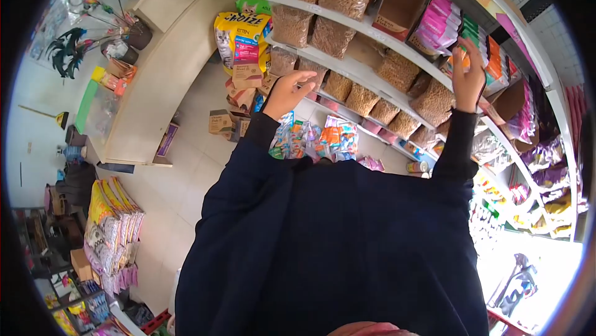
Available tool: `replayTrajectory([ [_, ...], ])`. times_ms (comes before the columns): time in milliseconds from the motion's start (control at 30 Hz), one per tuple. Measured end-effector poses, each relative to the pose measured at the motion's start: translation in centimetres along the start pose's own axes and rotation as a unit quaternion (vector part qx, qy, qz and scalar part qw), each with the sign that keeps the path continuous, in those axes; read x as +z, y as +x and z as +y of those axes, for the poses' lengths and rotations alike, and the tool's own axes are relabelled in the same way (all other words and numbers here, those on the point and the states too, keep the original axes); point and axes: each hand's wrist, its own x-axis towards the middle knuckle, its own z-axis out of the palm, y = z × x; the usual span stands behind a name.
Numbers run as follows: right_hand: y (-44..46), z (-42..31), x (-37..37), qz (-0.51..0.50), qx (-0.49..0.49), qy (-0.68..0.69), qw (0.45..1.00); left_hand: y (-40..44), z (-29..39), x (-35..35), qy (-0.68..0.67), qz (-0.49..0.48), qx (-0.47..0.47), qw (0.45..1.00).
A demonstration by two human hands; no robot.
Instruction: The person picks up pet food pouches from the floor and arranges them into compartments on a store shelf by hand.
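Observation:
My left hand is raised in front of the lower shelves, fingers stretched to the right and thumb apart, with nothing in it. Behind it stand clear bags of brown kibble and a yellow kitten food bag. On the other side, my right hand reaches up at the shelf edge with its fingers extended. Nearest to it are pink packets and orange packets. Whether its fingertips touch any packet I cannot tell. An open brown carton sits left of the pink packets.
Small colourful packets lie in a pile low down before the shelves. Cardboard boxes stand on the floor beside them. A curved counter is at the left, with stacked feed bags below it. Bright light enters at the lower right.

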Motion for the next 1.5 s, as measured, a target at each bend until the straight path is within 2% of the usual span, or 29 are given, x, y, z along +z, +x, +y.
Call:
replayTrajectory([
  [33,-1.4,-2.0,0.1,0.013,-0.002,0.009,1.000,-1.0,-0.3,-1.0,-0.013,-0.024,-0.032,0.999],
  [67,-3.1,-4.5,0.4,0.007,0.058,0.023,0.998,-2.0,-0.6,-1.9,-0.026,-0.047,-0.066,0.996],
  [100,-5.2,-5.0,1.4,0.003,0.085,0.074,0.994,-3.0,-0.8,-2.8,-0.022,-0.032,-0.030,0.999],
  [133,-6.9,-7.7,1.9,0.006,0.108,0.061,0.992,-3.9,-1.5,-3.5,-0.028,-0.034,-0.034,0.998],
  [167,-8.9,-8.9,2.6,-0.043,0.175,0.114,0.977,-4.9,-2.5,-4.1,-0.026,-0.023,-0.044,0.998],
  [200,-11.4,-10.6,3.9,-0.042,0.216,0.156,0.963,-5.9,-3.4,-4.7,-0.023,-0.013,-0.056,0.998],
  [233,-13.9,-11.1,5.0,-0.063,0.170,0.106,0.978,-6.9,-4.1,-5.1,-0.031,-0.013,-0.047,0.998],
  [267,-15.5,-13.3,5.3,-0.118,0.254,0.162,0.946,-7.9,-5.2,-5.3,-0.035,-0.016,-0.054,0.998],
  [300,-17.7,-14.0,5.8,-0.150,0.250,0.162,0.943,-9.0,-6.5,-5.4,-0.038,-0.028,-0.078,0.996],
  [333,-18.2,-16.0,5.7,-0.209,0.295,0.168,0.917,-9.7,-7.2,-5.7,-0.039,-0.040,-0.101,0.993],
  [400,-20.7,-17.1,6.3,-0.254,0.248,0.179,0.917,-11.4,-8.2,-5.7,-0.045,-0.061,-0.111,0.991],
  [433,-22.0,-17.4,6.5,-0.255,0.258,0.176,0.915,-12.1,-8.7,-5.6,-0.046,-0.073,-0.141,0.986],
  [500,-24.5,-17.8,6.7,-0.349,0.299,0.202,0.865,-13.8,-9.7,-5.3,-0.047,-0.098,-0.189,0.976],
  [567,-26.4,-18.0,7.6,-0.375,0.321,0.210,0.844,-15.2,-11.4,-4.8,-0.047,-0.112,-0.217,0.969],
  [667,-31.1,-17.6,9.3,-0.404,0.351,0.215,0.817,-17.2,-12.9,-4.4,-0.057,-0.138,-0.275,0.950],
  [733,-32.5,-17.4,10.4,-0.478,0.382,0.204,0.764,-19.1,-15.8,-3.0,-0.050,-0.132,-0.301,0.943],
  [800,-36.1,-16.4,11.9,-0.495,0.381,0.204,0.754,-21.5,-18.9,-1.2,-0.076,-0.111,-0.306,0.942],
  [867,-39.7,-14.8,13.8,-0.506,0.400,0.210,0.735,-22.6,-21.0,0.4,-0.042,-0.135,-0.318,0.938],
  [900,-40.8,-14.1,14.7,-0.509,0.360,0.196,0.757,-23.4,-22.2,1.5,-0.043,-0.133,-0.321,0.937],
  [933,-43.4,-13.0,15.3,-0.514,0.362,0.197,0.752,-24.5,-23.3,2.8,-0.038,-0.122,-0.345,0.930],
  [1000,-47.5,-10.9,17.4,-0.579,0.374,0.151,0.709,-25.3,-26.2,4.9,-0.032,-0.112,-0.364,0.924],
  [1133,-55.9,-7.9,20.1,-0.579,0.482,0.130,0.644,-28.1,-32.2,9.8,-0.023,-0.095,-0.378,0.921],
  [1167,-58.1,-7.3,20.9,-0.568,0.458,0.120,0.673,-28.4,-33.6,11.0,-0.038,-0.065,-0.377,0.923],
  [1200,-59.6,-6.7,21.8,-0.575,0.460,0.120,0.666,-28.8,-35.1,12.1,-0.051,-0.035,-0.376,0.924],
  [1300,-62.7,-5.7,25.0,-0.578,0.413,0.083,0.698,-30.2,-40.0,14.7,-0.059,-0.058,-0.403,0.911],
  [1333,-62.6,-5.5,26.4,-0.584,0.416,0.083,0.692,-29.9,-41.2,15.1,-0.061,-0.060,-0.411,0.908],
  [1400,-63.6,-5.2,29.2,-0.610,0.423,0.056,0.667,-29.0,-42.8,15.4,0.075,-0.131,-0.422,0.894],
  [1433,-65.8,-4.4,30.8,-0.615,0.425,0.057,0.662,-29.9,-45.0,16.2,0.064,-0.075,-0.386,0.917],
  [1500,-70.5,-3.8,32.8,-0.550,0.451,0.143,0.688,-31.3,-48.3,17.6,0.071,-0.049,-0.387,0.918],
])
